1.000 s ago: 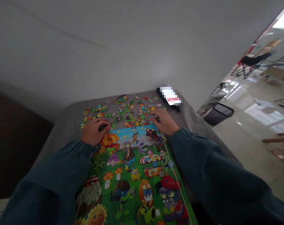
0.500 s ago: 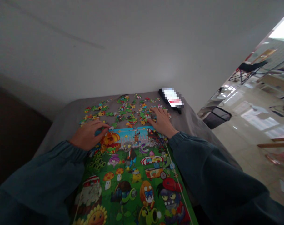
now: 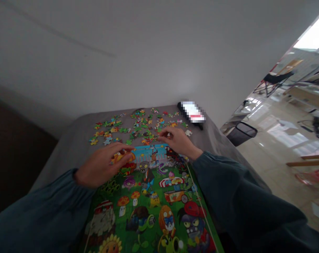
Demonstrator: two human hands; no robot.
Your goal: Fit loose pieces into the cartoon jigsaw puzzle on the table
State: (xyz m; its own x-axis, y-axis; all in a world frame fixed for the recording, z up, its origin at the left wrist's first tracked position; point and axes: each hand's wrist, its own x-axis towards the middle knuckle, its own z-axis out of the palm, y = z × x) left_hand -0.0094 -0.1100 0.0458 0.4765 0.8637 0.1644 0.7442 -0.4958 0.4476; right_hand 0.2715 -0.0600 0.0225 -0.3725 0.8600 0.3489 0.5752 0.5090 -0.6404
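A jigsaw puzzle board [image 3: 148, 182] with cartoon plants and zombies on green grass lies in front of me, its blue strip at the far end. My left hand [image 3: 104, 163] hovers over the board's upper left corner, thumb and forefinger stretched out with a gap between the tips. At the far edge, my right hand [image 3: 176, 140] has thumb and fingers closed in a pinch close to the loose puzzle pieces [image 3: 140, 126]. Whatever sits in that pinch is too small to make out. Part of the pumpkin picture is hidden behind my left fingers.
A phone [image 3: 192, 112] with a lit, blurred screen lies at the back right of the grey-covered table [image 3: 72, 140]. Behind it rises a pale wall [image 3: 148, 63]. To the right are a black bin [image 3: 242, 133] and a folding chair [image 3: 276, 78] on a tiled floor.
My right hand has drawn left from over the pieces, its spread fingers now pinched, uncovering pieces beneath. My left hand has come right and nearer, its fingertips parting from their pinch.
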